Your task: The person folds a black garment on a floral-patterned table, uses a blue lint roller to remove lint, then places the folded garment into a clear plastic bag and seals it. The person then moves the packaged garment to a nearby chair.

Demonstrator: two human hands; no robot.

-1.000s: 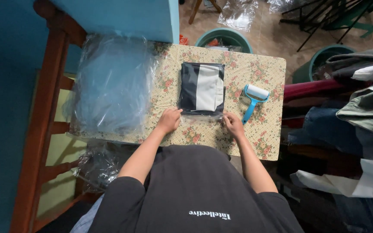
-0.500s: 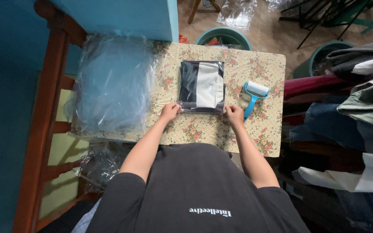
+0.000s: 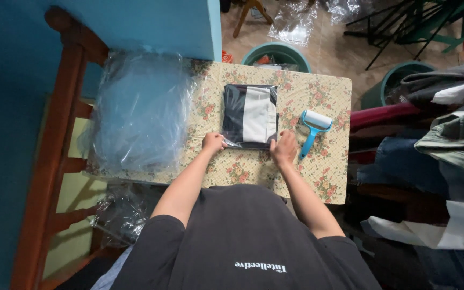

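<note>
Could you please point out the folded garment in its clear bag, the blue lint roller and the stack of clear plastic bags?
folded garment (image 3: 251, 115), head view, on its pale middle panel.
lint roller (image 3: 309, 144), head view, on its blue handle.
stack of clear plastic bags (image 3: 140, 113), head view, on the middle of the top bag.

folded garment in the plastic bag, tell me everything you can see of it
The folded garment is a flat, neat rectangle, dark navy or black with a wide off-white panel, sealed in glossy clear plastic. It lies flat on the floral tablecloth, beside a blue lint roller that doesn't touch it. The left hand and right hand grip its near corners.
</note>
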